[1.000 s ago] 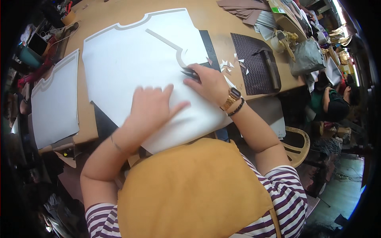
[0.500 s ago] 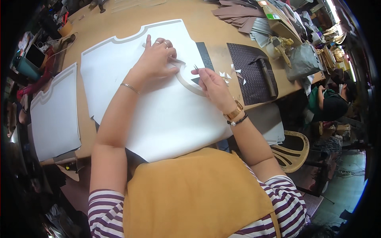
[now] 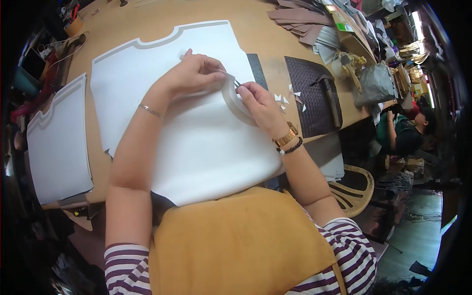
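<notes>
Grey strip [image 3: 147, 45] along far edge of white sheet [image 3: 211, 142] looks done, curve [image 3: 235, 110] prob. WIP, remainder unclear: sheet's on table [image 3: 255, 32], L hand [image 3: 194, 75] pinching its raised edge, R hand [image 3: 260, 104] gripping small thin tool [image 3: 238, 83].

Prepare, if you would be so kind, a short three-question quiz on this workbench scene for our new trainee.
1. Open question: On what does the hammer lie?
2. Multiple choice: Where are the small white scraps, seen from the large white sheet? A, to its left; B, to its right; C, beyond its far edge.
3. True or false: The person's right hand holds a slim tool.

Key:
1. On the dark woven piece.
2. B.
3. True.
</notes>
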{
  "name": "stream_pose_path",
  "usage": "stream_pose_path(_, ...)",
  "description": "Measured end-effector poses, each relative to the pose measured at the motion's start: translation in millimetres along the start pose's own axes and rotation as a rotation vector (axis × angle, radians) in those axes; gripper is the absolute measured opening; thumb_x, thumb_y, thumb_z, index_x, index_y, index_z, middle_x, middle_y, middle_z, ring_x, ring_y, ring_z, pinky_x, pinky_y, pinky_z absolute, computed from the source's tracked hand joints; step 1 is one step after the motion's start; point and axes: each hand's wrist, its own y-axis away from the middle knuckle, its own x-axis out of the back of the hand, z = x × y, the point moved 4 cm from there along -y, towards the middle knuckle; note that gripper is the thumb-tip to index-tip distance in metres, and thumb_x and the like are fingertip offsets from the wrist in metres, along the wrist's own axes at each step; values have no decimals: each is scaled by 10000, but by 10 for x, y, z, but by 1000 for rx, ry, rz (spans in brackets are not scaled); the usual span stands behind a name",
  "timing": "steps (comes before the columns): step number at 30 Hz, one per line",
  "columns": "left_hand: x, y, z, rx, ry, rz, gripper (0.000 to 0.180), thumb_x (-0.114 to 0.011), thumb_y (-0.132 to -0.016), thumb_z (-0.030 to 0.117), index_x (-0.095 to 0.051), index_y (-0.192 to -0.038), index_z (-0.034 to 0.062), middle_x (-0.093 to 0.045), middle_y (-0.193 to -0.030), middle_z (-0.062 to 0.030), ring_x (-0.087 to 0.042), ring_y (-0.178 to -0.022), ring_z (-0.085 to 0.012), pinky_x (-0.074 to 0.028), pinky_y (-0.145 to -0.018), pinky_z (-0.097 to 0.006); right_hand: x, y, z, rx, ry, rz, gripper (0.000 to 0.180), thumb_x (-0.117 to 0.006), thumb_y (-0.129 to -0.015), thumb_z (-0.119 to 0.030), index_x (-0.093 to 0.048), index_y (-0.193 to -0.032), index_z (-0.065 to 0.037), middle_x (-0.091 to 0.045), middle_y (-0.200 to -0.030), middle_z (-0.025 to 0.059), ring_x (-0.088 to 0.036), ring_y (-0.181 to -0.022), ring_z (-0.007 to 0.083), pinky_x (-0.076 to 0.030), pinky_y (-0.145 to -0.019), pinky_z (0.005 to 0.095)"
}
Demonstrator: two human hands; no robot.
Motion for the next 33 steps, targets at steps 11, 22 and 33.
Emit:
stream_pose_path(11, -49, -46, -68, 16, 481, -73, 216, -672, -888, 219, -690, -899, 4, -650, -826, -3, -558, -812, -84, -442, -795, -245, -39, -88, -156, -5, -89, -93, 336, -517, -1011, -344, -606, -1002, -19, -487, -704, -62, -424, -637, 38, -366, -568, 214)
stream_pose_path(22, -79, -72, -118, 31, 535, -80, 212, -670, -865, 219, -702, -904, 13, -670, -835, -18, -583, -820, -102, -453, -819, -258, -103, -54, -153, -176, -370, -164, 313, -484, -1028, -373, -577, -943, -87, -380, -633, -103, -281, -501, 2, -236, -422, 179)
stream_pose_path(33, -98, -37, -40, 51, 480, -53, 189, -670, -873, 196, -692, -882, 9, -652, -809, -11, -566, -784, -88, -442, -777, -240, -148, -113, -247, -118, -331, -135, 323, -480, -1031, -365, -596, -966, -70, -409, -655, -111, -319, -523, -11, -262, -450, 164)
